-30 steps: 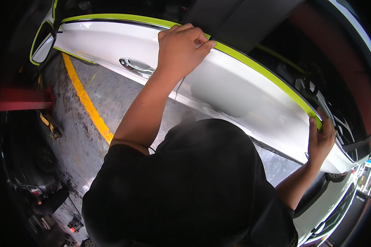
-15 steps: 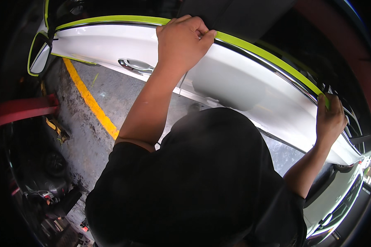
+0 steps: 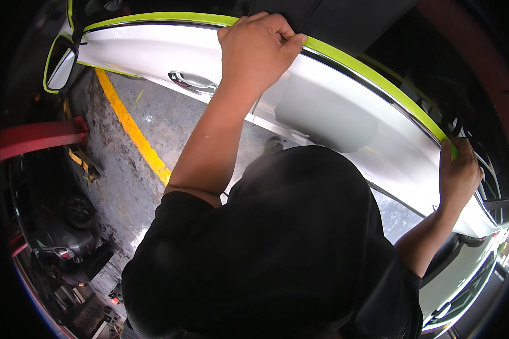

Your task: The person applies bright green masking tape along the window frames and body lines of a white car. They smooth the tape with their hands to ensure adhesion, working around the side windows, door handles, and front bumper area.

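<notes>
A strip of yellow-green masking tape (image 3: 367, 70) runs along the dark window line of a white car door (image 3: 152, 51), above its chrome trim. My left hand (image 3: 260, 53) is closed at the tape's middle, thumb and curled fingers pressed onto the strip. Farther right, my right hand (image 3: 460, 172) pinches the tape near the rear end of the window line, and a bit of the strip shows between its fingers. The fingertips of both hands are partly hidden. Below my left hand is the chrome door handle (image 3: 192, 83), which neither hand touches.
Taped round its edge, a side mirror (image 3: 60, 65) juts out at the left. A red lift arm (image 3: 39, 138) lies beyond a yellow floor line (image 3: 131, 124). A dark car (image 3: 62, 226) is at lower left, a light car (image 3: 464, 277) at lower right.
The whole view has shifted slightly, with the car and floor now a little farther right. Both hands keep their hold on the tape in about the same places.
</notes>
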`<state>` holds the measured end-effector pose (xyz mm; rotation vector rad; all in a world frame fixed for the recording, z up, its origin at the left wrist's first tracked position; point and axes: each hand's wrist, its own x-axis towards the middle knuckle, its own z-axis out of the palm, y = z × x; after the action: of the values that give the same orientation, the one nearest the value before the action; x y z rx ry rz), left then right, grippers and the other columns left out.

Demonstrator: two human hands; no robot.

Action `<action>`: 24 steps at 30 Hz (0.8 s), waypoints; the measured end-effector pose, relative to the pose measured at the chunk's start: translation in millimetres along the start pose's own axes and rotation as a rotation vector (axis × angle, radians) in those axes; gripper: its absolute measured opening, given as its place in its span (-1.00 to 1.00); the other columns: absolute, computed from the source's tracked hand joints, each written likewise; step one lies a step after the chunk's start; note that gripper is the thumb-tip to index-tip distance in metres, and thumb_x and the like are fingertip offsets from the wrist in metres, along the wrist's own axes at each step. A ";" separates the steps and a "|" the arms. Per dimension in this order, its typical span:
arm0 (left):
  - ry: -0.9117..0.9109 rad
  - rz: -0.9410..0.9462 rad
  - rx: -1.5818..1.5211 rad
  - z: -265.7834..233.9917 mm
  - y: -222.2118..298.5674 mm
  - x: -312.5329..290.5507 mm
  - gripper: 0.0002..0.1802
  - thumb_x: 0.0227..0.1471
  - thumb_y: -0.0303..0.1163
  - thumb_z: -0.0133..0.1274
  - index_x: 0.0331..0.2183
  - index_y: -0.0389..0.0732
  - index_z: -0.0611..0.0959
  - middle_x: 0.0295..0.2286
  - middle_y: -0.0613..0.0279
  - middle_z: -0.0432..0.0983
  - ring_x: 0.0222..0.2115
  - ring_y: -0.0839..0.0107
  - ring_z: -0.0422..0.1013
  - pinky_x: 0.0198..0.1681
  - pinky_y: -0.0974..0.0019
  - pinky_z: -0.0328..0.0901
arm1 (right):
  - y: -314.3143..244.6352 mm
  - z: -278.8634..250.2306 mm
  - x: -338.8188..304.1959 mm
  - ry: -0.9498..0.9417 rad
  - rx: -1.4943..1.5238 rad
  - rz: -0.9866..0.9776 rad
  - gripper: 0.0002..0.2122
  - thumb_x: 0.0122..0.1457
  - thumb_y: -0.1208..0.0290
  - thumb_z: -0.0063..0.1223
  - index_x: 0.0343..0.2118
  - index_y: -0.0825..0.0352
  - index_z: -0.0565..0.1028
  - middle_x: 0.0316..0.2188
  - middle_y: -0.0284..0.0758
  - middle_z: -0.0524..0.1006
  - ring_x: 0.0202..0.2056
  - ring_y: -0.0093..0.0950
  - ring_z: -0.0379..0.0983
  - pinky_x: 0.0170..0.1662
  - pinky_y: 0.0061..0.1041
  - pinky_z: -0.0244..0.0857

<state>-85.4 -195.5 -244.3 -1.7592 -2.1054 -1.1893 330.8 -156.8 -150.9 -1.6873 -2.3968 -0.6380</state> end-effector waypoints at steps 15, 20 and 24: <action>-0.006 -0.003 0.035 0.0 0.0 -0.9 -0.75 0.03 -0.19 0.43 -0.50 -0.10 0.76 -0.56 0.43 0.56 -0.48 0.43 0.50 -0.27 0.23 0.35 | -6.5 -7.0 -1.4 0.029 0.054 -0.052 -0.83 0.32 0.25 0.29 -0.23 0.24 0.63 -0.33 -0.27 0.72 -0.36 -0.22 0.70 -0.28 -0.23 0.52; -0.063 -0.107 -0.229 -1.7 -9.8 -0.8 -0.77 0.08 -0.21 0.41 -0.44 -0.16 0.79 -0.49 0.34 0.60 -0.47 0.44 0.53 -0.33 0.31 0.39 | 3.9 -1.7 -2.5 0.036 0.065 -0.068 -0.83 0.30 0.25 0.31 -0.23 0.25 0.64 -0.32 -0.23 0.73 -0.36 -0.20 0.71 -0.28 -0.21 0.53; -0.109 -0.075 -0.096 -8.0 -2.8 1.2 -0.77 0.09 -0.20 0.40 -0.42 -0.16 0.80 -0.48 0.32 0.60 -0.45 0.41 0.55 -0.31 0.29 0.42 | 8.2 1.5 -6.2 0.026 0.082 -0.043 -0.82 0.30 0.25 0.31 -0.24 0.26 0.64 -0.33 -0.21 0.73 -0.36 -0.17 0.71 -0.29 -0.21 0.53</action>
<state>-91.1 -199.7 -239.6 -1.8398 -2.2287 -1.2604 340.9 -159.2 -152.4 -1.5894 -2.4121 -0.5561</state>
